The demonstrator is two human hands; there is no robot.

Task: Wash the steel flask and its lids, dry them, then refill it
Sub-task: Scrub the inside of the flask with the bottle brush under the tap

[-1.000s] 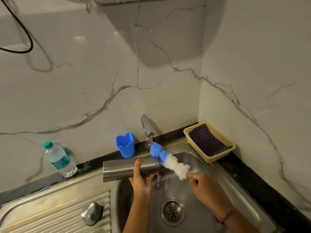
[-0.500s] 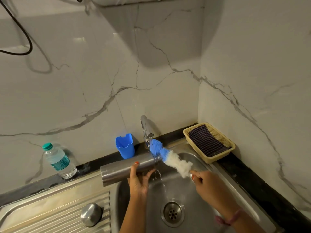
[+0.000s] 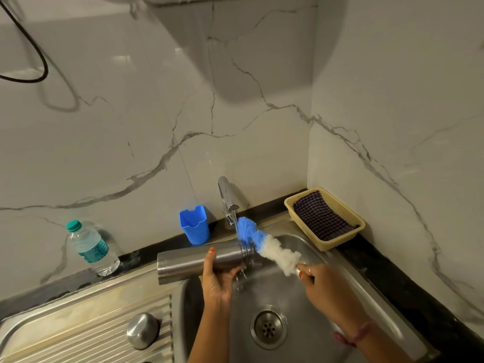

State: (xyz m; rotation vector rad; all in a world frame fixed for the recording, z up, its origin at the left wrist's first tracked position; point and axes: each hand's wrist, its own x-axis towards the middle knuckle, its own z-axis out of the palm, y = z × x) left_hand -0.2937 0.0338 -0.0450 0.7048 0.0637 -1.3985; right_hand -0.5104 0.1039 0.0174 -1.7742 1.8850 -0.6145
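Washing is the step in hand, judged from how things lie: the steel flask (image 3: 201, 260) is held on its side over the sink (image 3: 366, 289) just below the middle of the frame, its open mouth pointing right and sitting under the tap (image 3: 227, 197), with water dripping from it. The left hand (image 3: 217, 280) grips the flask from below, thumb up across the steel body. The right hand (image 3: 323, 288) is closed round the handle of the bottle brush (image 3: 264, 244), whose blue tip lies at the flask's mouth while the white part trails down to the right; how far the bristles are inside cannot be told. A steel lid (image 3: 142, 331) rests on the ribbed drainboard at lower left. Behind, on the dark desk edge, stand a water bottle (image 3: 90, 248) at left and a blue cup (image 3: 195, 225); a basket (image 3: 340, 244) with a checked cloth (image 3: 320, 217) sits at right. The next move likely calls for lining the brush with the mouth and pushing it in while the flask is held steady.
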